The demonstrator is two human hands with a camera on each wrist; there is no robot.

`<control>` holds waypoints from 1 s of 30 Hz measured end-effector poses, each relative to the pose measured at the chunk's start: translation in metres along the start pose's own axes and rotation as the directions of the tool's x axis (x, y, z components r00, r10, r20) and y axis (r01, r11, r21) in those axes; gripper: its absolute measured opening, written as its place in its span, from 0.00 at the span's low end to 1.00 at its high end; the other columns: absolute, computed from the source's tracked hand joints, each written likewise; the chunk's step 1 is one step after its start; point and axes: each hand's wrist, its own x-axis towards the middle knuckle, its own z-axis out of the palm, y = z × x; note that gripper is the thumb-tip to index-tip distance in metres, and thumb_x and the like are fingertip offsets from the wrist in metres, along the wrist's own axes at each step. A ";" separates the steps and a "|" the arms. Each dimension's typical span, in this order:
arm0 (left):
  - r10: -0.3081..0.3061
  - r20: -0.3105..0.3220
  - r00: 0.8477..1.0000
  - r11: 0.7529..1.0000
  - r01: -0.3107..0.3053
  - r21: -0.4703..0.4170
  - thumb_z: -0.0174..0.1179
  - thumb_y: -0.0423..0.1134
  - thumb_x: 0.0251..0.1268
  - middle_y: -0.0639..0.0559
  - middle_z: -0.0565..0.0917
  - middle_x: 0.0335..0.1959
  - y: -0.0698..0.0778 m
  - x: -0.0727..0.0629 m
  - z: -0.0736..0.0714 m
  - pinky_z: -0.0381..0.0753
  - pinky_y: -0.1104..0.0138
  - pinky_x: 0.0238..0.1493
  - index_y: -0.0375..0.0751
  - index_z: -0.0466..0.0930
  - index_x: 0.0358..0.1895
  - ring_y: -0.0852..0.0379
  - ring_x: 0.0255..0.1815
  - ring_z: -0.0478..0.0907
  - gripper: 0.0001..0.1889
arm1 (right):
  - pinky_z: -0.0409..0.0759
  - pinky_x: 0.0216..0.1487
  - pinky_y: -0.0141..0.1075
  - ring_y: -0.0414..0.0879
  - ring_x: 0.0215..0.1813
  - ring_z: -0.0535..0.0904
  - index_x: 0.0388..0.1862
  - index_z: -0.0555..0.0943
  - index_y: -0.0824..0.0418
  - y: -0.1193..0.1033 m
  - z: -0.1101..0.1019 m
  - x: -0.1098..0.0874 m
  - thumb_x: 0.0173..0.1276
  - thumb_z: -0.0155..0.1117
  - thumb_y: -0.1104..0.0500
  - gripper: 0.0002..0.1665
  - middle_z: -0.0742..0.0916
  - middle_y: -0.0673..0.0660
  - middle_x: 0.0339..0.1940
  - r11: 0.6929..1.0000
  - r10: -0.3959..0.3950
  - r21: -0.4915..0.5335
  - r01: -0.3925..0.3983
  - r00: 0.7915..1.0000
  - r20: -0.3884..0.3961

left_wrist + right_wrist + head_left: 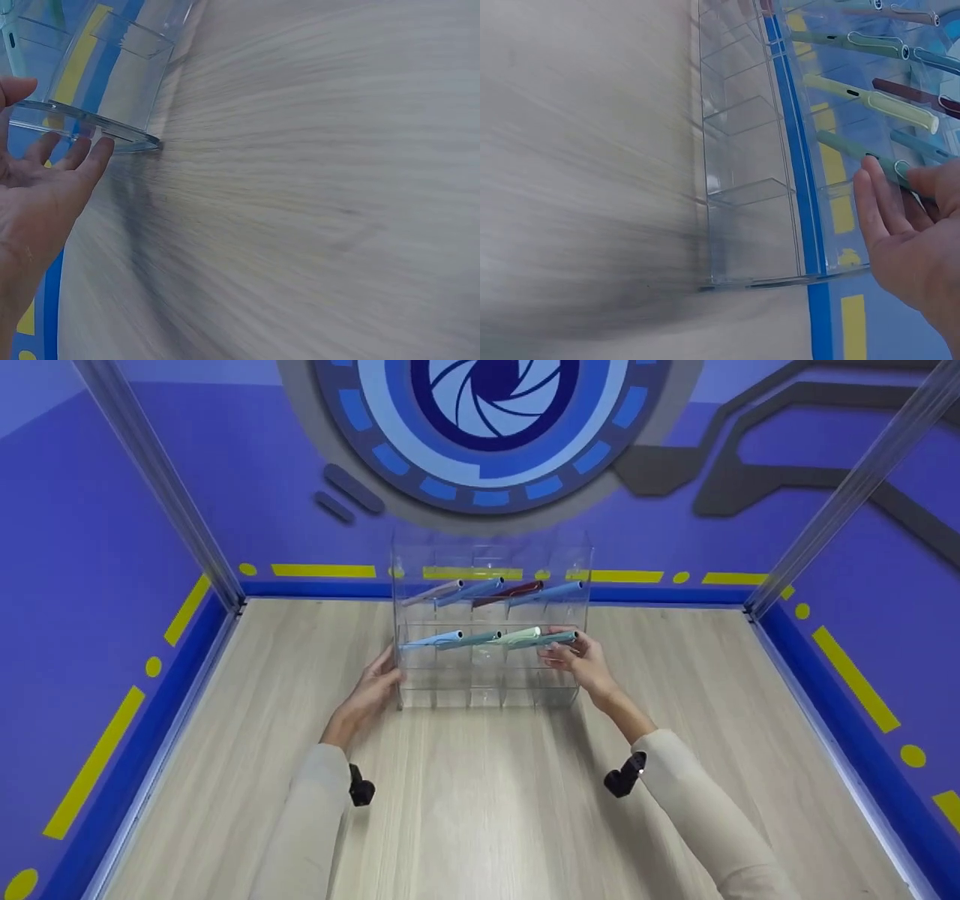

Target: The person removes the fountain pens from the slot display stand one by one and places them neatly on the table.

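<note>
A clear acrylic pen rack (486, 679) stands upright near the back of the wooden table. Two of its tiers carry slanted fountain pens, in blue, pinkish, dark red, green and teal. My left hand (367, 690) holds the rack's left side panel; in the left wrist view, the thumb is on one side of the edge and the fingers on the other. At the right end of the lower pen row, my right hand (589, 664) pinches a teal fountain pen (844, 146) between thumb and fingers. A pale green pen (885, 105) lies beside it in the rack.
The lowest tier, with clear dividers (742, 191), shows no pens. Behind the rack rises a blue printed back wall (637, 532); metal posts (161, 487) mark the corners. The wooden tabletop (480, 802) extends in front and to both sides.
</note>
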 end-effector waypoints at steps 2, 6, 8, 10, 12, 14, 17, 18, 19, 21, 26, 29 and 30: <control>0.007 0.007 1.000 1.000 -0.007 -0.003 0.47 0.28 0.73 0.48 0.39 0.87 0.000 0.000 0.000 0.39 0.52 0.86 0.49 0.36 0.85 0.48 0.87 0.34 0.43 | 0.88 0.54 0.41 0.44 0.47 0.90 0.67 0.73 0.72 0.000 0.001 -0.001 0.79 0.54 0.69 0.20 0.89 0.62 0.48 1.000 0.000 -0.003 0.000 1.000 -0.016; 0.015 0.023 1.000 1.000 -0.014 -0.026 0.46 0.27 0.74 0.49 0.39 0.87 0.000 -0.001 -0.001 0.38 0.52 0.86 0.50 0.36 0.85 0.48 0.87 0.33 0.42 | 0.88 0.52 0.39 0.46 0.47 0.90 0.68 0.73 0.72 -0.002 0.000 -0.002 0.80 0.54 0.67 0.21 0.88 0.69 0.51 1.000 -0.005 0.007 0.006 0.999 -0.033; 0.013 0.022 1.000 1.000 -0.012 -0.025 0.46 0.27 0.74 0.48 0.39 0.87 0.000 -0.002 -0.001 0.39 0.52 0.86 0.49 0.35 0.85 0.48 0.87 0.33 0.42 | 0.88 0.50 0.37 0.45 0.47 0.90 0.68 0.73 0.72 -0.004 0.000 -0.004 0.80 0.54 0.68 0.21 0.88 0.67 0.51 1.000 -0.010 0.012 0.010 0.999 -0.045; 0.008 0.021 1.000 1.000 -0.008 -0.024 0.47 0.28 0.74 0.48 0.39 0.87 0.000 -0.002 -0.001 0.39 0.52 0.86 0.49 0.35 0.85 0.47 0.87 0.34 0.42 | 0.88 0.50 0.34 0.43 0.47 0.90 0.68 0.73 0.72 -0.006 -0.001 -0.005 0.79 0.54 0.68 0.21 0.88 0.66 0.52 1.000 -0.020 0.009 0.021 0.998 -0.054; 0.001 0.021 1.000 1.000 -0.001 -0.025 0.46 0.29 0.75 0.47 0.39 0.87 0.000 -0.002 0.000 0.39 0.52 0.86 0.49 0.34 0.85 0.47 0.87 0.34 0.42 | 0.87 0.52 0.33 0.40 0.48 0.89 0.68 0.73 0.72 -0.008 -0.002 -0.006 0.80 0.53 0.68 0.21 0.87 0.64 0.53 0.999 -0.035 -0.006 0.035 0.998 -0.057; -0.001 0.021 1.000 1.000 0.002 -0.025 0.45 0.29 0.75 0.47 0.39 0.87 0.000 -0.002 0.000 0.40 0.52 0.86 0.49 0.33 0.85 0.46 0.87 0.35 0.42 | 0.86 0.54 0.33 0.39 0.49 0.88 0.67 0.73 0.73 -0.010 -0.003 -0.008 0.79 0.53 0.69 0.20 0.86 0.65 0.55 0.998 -0.053 -0.020 0.052 0.997 -0.057; 0.001 0.023 1.000 1.000 0.000 -0.021 0.44 0.28 0.76 0.46 0.39 0.87 0.000 -0.001 0.001 0.40 0.52 0.86 0.48 0.32 0.85 0.46 0.87 0.34 0.42 | 0.85 0.57 0.33 0.42 0.52 0.87 0.68 0.72 0.73 -0.013 -0.005 -0.010 0.80 0.53 0.69 0.21 0.84 0.68 0.58 0.997 -0.078 -0.035 0.076 0.996 -0.054; 0.003 0.022 1.000 1.000 -0.002 -0.019 0.44 0.28 0.76 0.46 0.39 0.87 0.000 -0.001 0.001 0.40 0.52 0.86 0.48 0.32 0.85 0.46 0.87 0.34 0.41 | 0.85 0.57 0.33 0.43 0.53 0.87 0.68 0.72 0.73 -0.015 -0.006 -0.011 0.79 0.53 0.69 0.21 0.83 0.68 0.58 0.996 -0.083 -0.032 0.081 0.995 -0.060; 0.005 0.021 1.000 1.000 -0.005 -0.014 0.44 0.29 0.76 0.46 0.39 0.87 0.000 0.000 0.001 0.40 0.52 0.86 0.48 0.32 0.85 0.46 0.87 0.34 0.41 | 0.85 0.57 0.33 0.44 0.54 0.86 0.68 0.71 0.73 -0.016 -0.006 -0.011 0.79 0.52 0.70 0.21 0.83 0.68 0.58 0.996 -0.089 -0.033 0.087 0.994 -0.065; 0.011 0.017 1.000 1.000 -0.011 0.012 0.44 0.30 0.77 0.46 0.40 0.87 -0.001 0.000 0.002 0.41 0.52 0.86 0.47 0.33 0.85 0.46 0.87 0.35 0.40 | 0.85 0.57 0.32 0.44 0.55 0.85 0.69 0.71 0.72 -0.019 -0.007 -0.012 0.79 0.52 0.70 0.21 0.82 0.68 0.60 0.995 -0.101 -0.033 0.098 0.992 -0.073; 0.007 0.008 1.000 0.997 -0.007 0.078 0.43 0.32 0.78 0.45 0.39 0.87 -0.002 0.001 0.001 0.42 0.51 0.86 0.47 0.34 0.85 0.45 0.87 0.35 0.39 | 0.84 0.59 0.31 0.38 0.55 0.83 0.71 0.69 0.72 -0.024 -0.010 -0.014 0.80 0.51 0.70 0.23 0.80 0.67 0.64 0.991 -0.130 -0.024 0.128 0.989 -0.072; -0.006 0.000 1.000 0.997 0.006 0.083 0.42 0.32 0.78 0.45 0.38 0.87 -0.003 0.001 0.001 0.42 0.53 0.86 0.47 0.33 0.85 0.47 0.87 0.35 0.39 | 0.83 0.61 0.33 0.38 0.56 0.83 0.72 0.67 0.72 -0.026 -0.012 -0.017 0.80 0.50 0.70 0.24 0.80 0.64 0.63 0.989 -0.148 -0.015 0.147 0.987 -0.065; -0.012 -0.002 1.000 0.996 0.012 0.083 0.42 0.32 0.78 0.45 0.38 0.87 -0.004 0.002 0.001 0.43 0.53 0.86 0.47 0.33 0.85 0.47 0.87 0.35 0.39 | 0.83 0.61 0.33 0.38 0.56 0.83 0.73 0.67 0.72 -0.027 -0.013 -0.017 0.80 0.49 0.71 0.24 0.80 0.64 0.63 0.988 -0.152 -0.009 0.151 0.986 -0.066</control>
